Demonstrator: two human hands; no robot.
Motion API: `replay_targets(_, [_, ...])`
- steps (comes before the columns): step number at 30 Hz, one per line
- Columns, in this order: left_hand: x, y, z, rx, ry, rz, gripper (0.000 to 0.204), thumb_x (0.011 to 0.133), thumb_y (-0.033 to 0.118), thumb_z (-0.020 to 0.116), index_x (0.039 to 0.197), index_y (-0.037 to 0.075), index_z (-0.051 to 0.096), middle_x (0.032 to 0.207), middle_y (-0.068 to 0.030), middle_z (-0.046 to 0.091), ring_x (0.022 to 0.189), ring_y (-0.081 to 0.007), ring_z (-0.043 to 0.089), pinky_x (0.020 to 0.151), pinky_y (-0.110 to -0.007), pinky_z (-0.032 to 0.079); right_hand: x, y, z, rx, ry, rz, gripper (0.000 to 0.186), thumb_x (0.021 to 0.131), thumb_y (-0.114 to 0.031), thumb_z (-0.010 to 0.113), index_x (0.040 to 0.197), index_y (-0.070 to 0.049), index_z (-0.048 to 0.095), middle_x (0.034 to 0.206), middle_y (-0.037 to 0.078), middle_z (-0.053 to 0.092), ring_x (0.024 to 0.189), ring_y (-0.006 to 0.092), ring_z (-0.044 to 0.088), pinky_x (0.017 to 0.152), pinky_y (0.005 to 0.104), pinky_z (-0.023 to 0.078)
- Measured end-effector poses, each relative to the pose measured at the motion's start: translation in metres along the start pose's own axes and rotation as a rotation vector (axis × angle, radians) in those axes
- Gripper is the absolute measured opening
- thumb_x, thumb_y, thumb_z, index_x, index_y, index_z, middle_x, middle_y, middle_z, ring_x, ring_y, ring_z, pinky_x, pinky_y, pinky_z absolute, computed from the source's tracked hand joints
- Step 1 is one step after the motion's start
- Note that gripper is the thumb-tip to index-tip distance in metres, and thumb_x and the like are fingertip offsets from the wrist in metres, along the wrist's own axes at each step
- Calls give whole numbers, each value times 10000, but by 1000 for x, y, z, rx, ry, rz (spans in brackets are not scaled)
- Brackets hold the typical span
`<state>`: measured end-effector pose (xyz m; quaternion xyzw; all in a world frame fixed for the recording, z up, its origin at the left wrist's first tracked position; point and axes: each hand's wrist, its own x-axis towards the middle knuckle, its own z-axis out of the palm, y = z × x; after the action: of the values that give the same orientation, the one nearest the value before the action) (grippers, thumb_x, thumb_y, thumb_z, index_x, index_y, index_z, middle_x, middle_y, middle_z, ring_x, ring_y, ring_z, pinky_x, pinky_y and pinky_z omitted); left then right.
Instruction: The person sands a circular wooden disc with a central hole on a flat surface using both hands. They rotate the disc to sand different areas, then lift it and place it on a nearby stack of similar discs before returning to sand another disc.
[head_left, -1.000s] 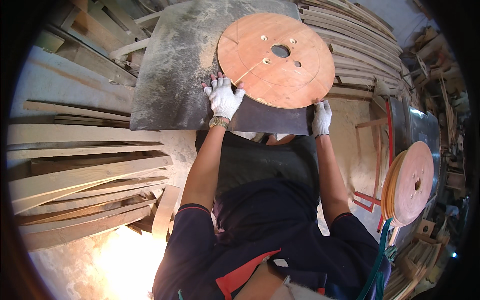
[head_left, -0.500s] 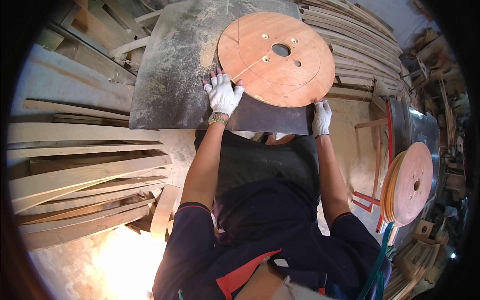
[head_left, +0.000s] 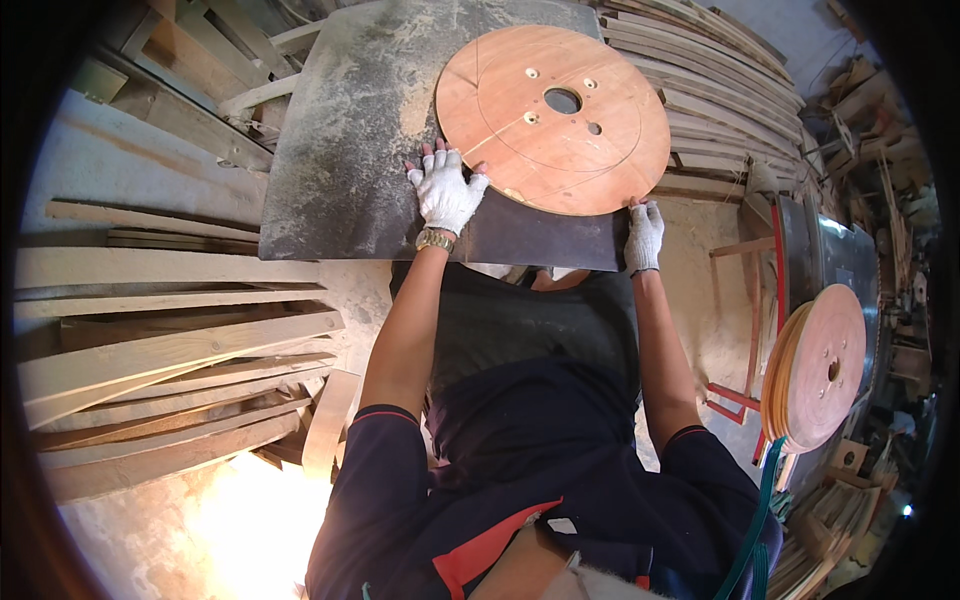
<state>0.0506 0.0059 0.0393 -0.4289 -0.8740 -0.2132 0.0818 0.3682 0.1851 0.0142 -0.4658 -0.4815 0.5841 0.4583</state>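
Observation:
A round plywood disc [head_left: 500, 150] lies flat on a dark, dusty tabletop [head_left: 340, 150]. A larger central hole, several smaller holes around it and a thin drawn circle mark its face. My left hand [head_left: 447, 190], in a white fingerless glove with a watch at the wrist, rests at the disc's near left edge. Its fingers are spread over the tabletop, and the thumb touches the rim. At the near right edge my right hand [head_left: 645, 235], gloved likewise, has its fingers curled against the rim; their undersides are hidden.
On the right, a stack of similar discs [head_left: 825, 370] stands by a dark table with a red frame [head_left: 778, 265]. Long curved boards [head_left: 700, 80] are piled beyond my right hand. More planks [head_left: 170, 350] lie stacked at the left. A green strap [head_left: 755, 520] hangs at lower right.

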Motion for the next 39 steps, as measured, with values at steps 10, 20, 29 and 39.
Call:
replay_targets(10, [4, 1, 9, 38, 27, 2, 737, 977, 579, 558, 1424, -4, 613, 1623, -223, 479, 1548, -439, 346, 1240, -697, 161, 7, 6, -10, -15, -46, -48, 177, 1004, -153, 712, 887, -103, 589, 806, -73, 498, 755, 57, 406, 685, 258, 358])
replay_targets(20, [1, -2, 8, 25, 1, 11, 822, 982, 640, 547, 1457, -30, 579, 1645, -230, 447, 1562, -437, 327, 1249, -693, 117, 4, 2, -4, -15, -29, -39, 166, 1000, -137, 708, 890, -101, 588, 808, -73, 496, 762, 55, 408, 696, 255, 361])
replay_targets(29, [1, 6, 0, 4, -24, -29, 765, 978, 604, 559, 1400, -31, 632, 1593, -216, 519, 1528, -430, 381, 1246, -694, 148, 1, -4, -1, 23, 6, 17, 150, 1003, -149, 723, 925, -94, 608, 829, -68, 536, 772, 50, 434, 703, 246, 372])
replay_targets(39, [0, -4, 7, -21, 19, 30, 713, 984, 573, 573, 1393, -9, 622, 1625, -225, 473, 1549, -445, 342, 1238, -708, 140, 3, 1, -2, 0, -25, -43, 154, 1006, -158, 726, 944, -82, 607, 843, -62, 552, 782, 55, 436, 718, 243, 388])
